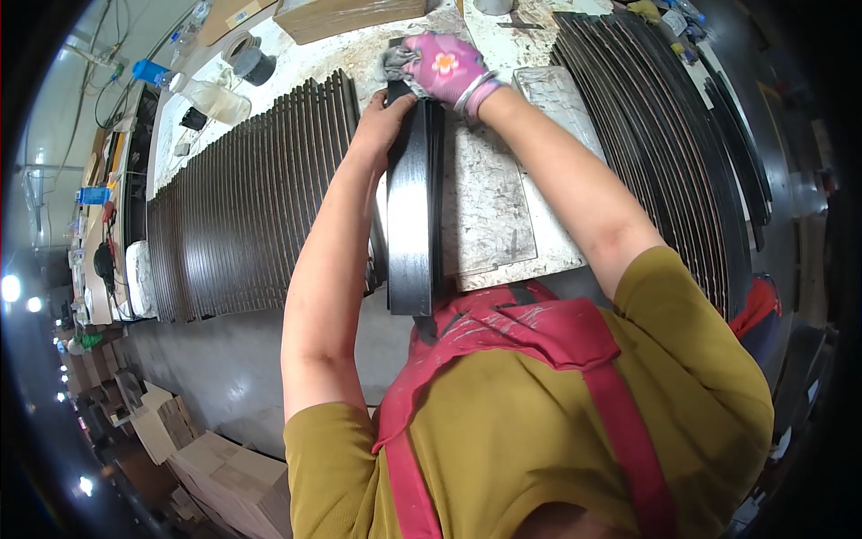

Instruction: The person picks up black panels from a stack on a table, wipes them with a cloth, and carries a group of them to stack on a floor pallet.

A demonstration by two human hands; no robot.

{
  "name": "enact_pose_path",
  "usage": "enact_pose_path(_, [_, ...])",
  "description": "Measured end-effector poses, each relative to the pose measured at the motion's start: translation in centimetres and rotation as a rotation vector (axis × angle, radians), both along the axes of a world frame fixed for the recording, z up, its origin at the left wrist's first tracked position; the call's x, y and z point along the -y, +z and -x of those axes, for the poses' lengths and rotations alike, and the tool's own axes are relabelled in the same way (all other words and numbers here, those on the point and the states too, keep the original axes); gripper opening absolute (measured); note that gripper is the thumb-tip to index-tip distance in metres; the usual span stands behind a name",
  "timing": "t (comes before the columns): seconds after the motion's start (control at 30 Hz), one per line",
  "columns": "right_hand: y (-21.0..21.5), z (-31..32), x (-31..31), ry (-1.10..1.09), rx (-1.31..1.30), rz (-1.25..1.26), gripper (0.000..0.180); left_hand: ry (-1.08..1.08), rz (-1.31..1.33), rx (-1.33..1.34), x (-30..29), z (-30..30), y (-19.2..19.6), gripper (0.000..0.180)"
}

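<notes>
A long black glossy strip lies lengthwise in front of me, its near end jutting past the table edge toward my body. More dark strips sit tight along its right side. My bare left hand grips it near its far end, thumb on top and fingers at the left edge. On my right hand is a pink glove with a flower print. It is closed on a crumpled grey rag, which presses on the strip's far end. The glove hides part of the rag.
Rows of dark strips stand at left and right on the stained white table. Behind are a cardboard box, a bottle of cloudy liquid and a dark tub. Cartons stand on the floor at lower left.
</notes>
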State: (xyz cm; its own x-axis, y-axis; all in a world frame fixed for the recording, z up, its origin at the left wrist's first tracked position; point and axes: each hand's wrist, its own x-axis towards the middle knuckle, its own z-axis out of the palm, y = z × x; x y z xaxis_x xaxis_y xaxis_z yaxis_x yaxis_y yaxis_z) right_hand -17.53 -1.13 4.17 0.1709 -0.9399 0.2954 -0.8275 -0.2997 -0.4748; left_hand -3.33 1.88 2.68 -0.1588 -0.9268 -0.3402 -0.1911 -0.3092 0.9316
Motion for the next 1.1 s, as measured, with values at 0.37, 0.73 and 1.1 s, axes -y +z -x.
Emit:
enact_pose_path(0.37, [1.8,-0.8,-2.9,0.272,-0.088,-0.066,0.037,-0.219,0.177,0.296,-10.1,-5.3,-2.9,0.096])
enact_pose_path(0.73, [-0.2,2.6,9.9,-0.066,-0.313,-0.018,0.030,-0.234,0.093,0.095,-10.8,-4.9,-1.3,0.080])
enact_pose_path(1.1, [-3.2,-3.3,-2.7,0.192,-0.101,0.302,0.033,-0.247,0.488,1.345,-9.2,-8.0,-5.7,0.088])
